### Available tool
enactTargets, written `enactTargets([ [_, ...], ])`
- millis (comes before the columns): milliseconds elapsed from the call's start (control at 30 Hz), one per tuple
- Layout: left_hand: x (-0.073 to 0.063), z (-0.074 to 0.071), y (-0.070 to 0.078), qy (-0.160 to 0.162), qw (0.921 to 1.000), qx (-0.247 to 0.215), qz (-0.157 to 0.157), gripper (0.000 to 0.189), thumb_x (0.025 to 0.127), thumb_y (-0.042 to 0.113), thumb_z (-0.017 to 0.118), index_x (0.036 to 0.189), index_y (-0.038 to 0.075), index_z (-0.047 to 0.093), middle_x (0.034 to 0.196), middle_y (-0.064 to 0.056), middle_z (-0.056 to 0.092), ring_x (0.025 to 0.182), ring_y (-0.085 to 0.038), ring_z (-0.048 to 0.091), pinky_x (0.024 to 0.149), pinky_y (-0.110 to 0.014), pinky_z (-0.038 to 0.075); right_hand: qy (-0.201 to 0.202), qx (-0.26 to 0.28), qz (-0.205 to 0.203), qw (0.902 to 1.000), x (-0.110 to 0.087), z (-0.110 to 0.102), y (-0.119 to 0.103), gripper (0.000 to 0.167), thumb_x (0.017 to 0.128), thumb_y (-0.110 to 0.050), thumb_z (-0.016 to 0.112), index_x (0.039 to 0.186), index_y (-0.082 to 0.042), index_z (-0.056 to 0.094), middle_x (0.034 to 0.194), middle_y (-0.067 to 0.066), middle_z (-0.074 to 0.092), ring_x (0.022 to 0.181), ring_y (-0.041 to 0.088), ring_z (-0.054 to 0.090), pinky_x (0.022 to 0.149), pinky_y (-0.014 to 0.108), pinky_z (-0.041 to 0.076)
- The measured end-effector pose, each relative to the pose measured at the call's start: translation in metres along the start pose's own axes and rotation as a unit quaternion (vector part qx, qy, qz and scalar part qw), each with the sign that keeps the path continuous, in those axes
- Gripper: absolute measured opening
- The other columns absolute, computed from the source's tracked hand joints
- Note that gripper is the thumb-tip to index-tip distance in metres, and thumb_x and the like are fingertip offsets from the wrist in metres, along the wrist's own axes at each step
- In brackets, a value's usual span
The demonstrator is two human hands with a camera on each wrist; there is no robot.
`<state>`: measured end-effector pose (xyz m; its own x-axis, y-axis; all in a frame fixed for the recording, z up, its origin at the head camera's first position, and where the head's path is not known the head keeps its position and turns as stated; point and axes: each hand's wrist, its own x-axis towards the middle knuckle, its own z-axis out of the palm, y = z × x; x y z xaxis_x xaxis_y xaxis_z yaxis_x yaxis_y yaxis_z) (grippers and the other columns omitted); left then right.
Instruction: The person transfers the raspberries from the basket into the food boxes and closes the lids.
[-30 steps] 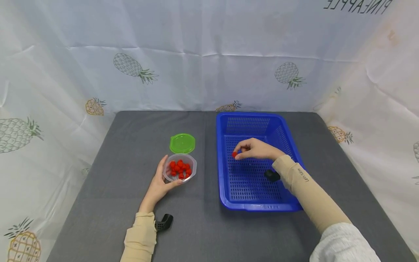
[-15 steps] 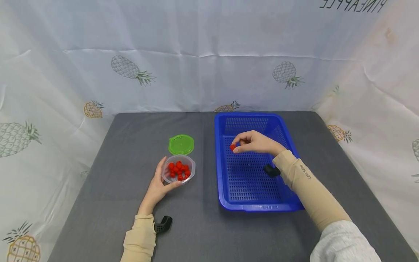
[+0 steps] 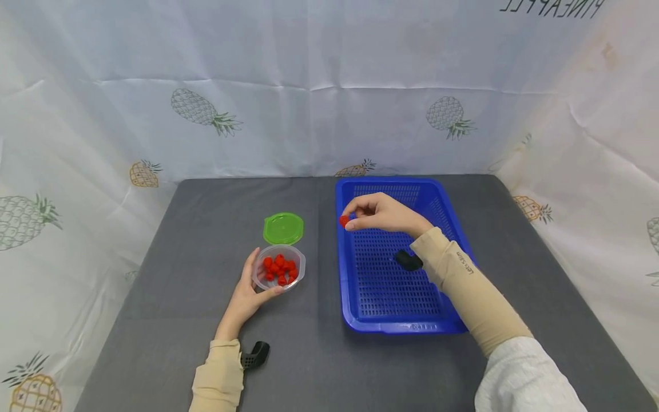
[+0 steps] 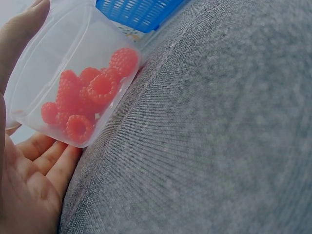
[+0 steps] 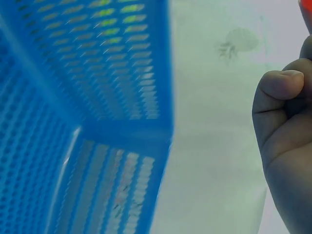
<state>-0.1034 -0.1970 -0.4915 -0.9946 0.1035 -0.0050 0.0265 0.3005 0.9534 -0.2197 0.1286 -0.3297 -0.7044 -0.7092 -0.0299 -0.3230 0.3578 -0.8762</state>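
Observation:
My left hand (image 3: 246, 302) holds a clear plastic tub (image 3: 301, 269) from its left side, thumb on the near side and fingers round the far side. Several red raspberries (image 4: 102, 88) lie in the bottom of the tub, seen through its wall in the left wrist view. Between thumb and fingertips of my right hand (image 3: 383, 214), one raspberry (image 3: 344, 221) is pinched over the left rim of a blue perforated basket (image 3: 399, 300). In the right wrist view, only a red sliver of that raspberry shows at the top corner.
A green lid (image 3: 283, 229) lies flat on the grey-covered table (image 3: 288, 366), just behind the tub. White pineapple-print cloth (image 3: 319, 126) hangs at the back and both sides. Black camera mounts (image 3: 255, 355) stick out from the wrists.
My right hand has lifted and moved left, carrying the raspberry from above the basket's inside to its left rim. My left hand stays in place on the tub.

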Motion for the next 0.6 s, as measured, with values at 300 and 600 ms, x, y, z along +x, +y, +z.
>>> enactTargets([
  [300,-0.008,-0.004,0.029,-0.007,0.9999,-0.008,-0.011,0.096,0.079,0.011,0.073,0.15,0.013,0.009,0.152,-0.02,0.022,0.14,-0.036,0.024,0.111,-0.059,0.024,-0.002,0.017,-0.04,0.9991,0.027,0.019,-0.024,0.02,0.083,-0.025,0.07,0.1,-0.016,0.068,0.062,-0.002,0.047,0.052,0.01,0.033,0.055,0.024,0.034],
  [600,-0.008,-0.002,0.037,-0.006,0.9997,0.0,-0.022,0.095,0.079,0.01,0.072,0.15,0.012,0.008,0.151,-0.021,0.024,0.139,-0.037,0.025,0.111,-0.058,0.024,-0.024,0.009,-0.097,0.995,0.054,0.044,-0.042,0.015,0.085,-0.02,0.069,0.099,-0.014,0.068,0.062,0.0,0.047,0.052,0.011,0.034,0.053,0.023,0.033],
])
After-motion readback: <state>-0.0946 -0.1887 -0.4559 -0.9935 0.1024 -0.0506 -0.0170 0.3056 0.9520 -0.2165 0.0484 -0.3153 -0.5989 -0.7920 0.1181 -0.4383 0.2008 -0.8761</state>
